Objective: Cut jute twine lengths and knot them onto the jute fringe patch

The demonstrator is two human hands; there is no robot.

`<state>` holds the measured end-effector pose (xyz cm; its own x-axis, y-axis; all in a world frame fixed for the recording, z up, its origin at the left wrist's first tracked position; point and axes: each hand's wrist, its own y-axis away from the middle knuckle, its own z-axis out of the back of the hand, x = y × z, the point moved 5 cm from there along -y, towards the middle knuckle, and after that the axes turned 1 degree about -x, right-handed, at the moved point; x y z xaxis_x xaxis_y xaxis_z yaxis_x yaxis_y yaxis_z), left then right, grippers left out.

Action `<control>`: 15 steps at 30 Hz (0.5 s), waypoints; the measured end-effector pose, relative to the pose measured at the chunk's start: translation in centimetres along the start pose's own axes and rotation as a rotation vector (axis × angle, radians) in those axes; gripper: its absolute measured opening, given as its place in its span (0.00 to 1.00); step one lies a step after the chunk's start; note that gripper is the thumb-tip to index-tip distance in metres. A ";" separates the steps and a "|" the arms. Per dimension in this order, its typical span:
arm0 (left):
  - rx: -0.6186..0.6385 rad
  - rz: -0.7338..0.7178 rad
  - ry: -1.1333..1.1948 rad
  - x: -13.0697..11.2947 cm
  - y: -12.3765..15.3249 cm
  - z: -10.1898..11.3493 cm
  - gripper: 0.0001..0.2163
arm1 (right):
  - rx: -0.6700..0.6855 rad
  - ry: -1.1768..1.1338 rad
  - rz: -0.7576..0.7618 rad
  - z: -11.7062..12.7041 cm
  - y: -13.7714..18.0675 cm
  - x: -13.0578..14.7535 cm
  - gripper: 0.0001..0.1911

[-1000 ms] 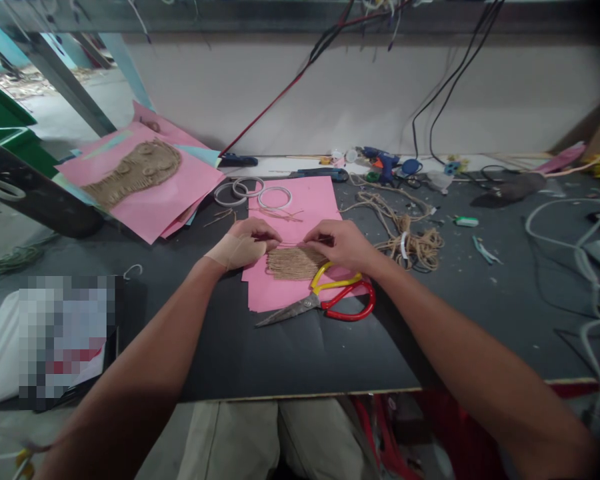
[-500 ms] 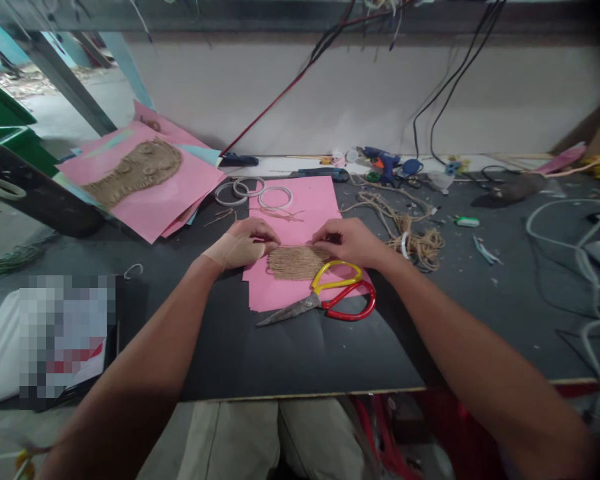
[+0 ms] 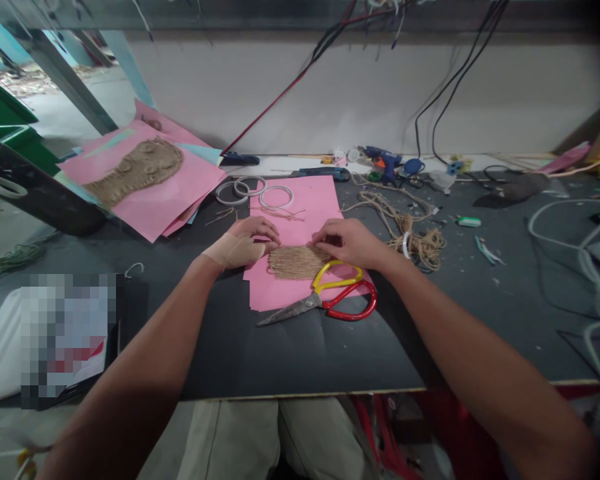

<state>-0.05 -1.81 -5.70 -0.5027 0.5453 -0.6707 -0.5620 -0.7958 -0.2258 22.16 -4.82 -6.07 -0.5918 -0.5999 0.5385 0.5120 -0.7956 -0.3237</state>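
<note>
A small mat of jute twine (image 3: 296,263), laid in close parallel rows, lies on pink paper (image 3: 320,200) on the dark table. My left hand (image 3: 247,243) is closed, its thumb and fingertips pinching the mat's upper left corner. At the upper right edge my right hand (image 3: 347,241) is closed too, fingertips pressed together on the twine. Scissors (image 3: 310,303) with one yellow and one red handle lie across the mat's lower right corner, blades toward the left. Beyond my right hand is a tangled bundle of twine (image 3: 420,247) with a white band.
Several tape rings (image 3: 276,197) sit on the paper's upper left. Pink sheets (image 3: 180,200) at the left bear a twine-covered shape (image 3: 150,163). A blue glue gun (image 3: 387,163) lies at the back. Pale cable (image 3: 580,253) loops along the right side.
Both hands stay almost still at the mat's upper edge. The whole view has shifted very slightly; the scissors and paper have not moved on the table.
</note>
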 end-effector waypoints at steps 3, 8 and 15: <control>0.006 0.001 -0.003 0.1 0.0 0.0 0.04 | 0.010 0.012 0.006 0.0 0.0 0.0 0.07; 0.000 -0.005 0.011 0.3 0.1 0.1 0.03 | 0.014 0.023 0.024 0.0 0.1 0.0 0.09; 0.027 0.013 0.005 0.3 0.0 0.1 0.04 | 0.031 0.026 0.035 0.0 0.1 -0.1 0.10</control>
<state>-0.28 -1.63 -5.82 -0.5066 0.5338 -0.6771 -0.5732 -0.7951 -0.1980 22.23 -4.83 -6.17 -0.5892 -0.6296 0.5064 0.5512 -0.7715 -0.3178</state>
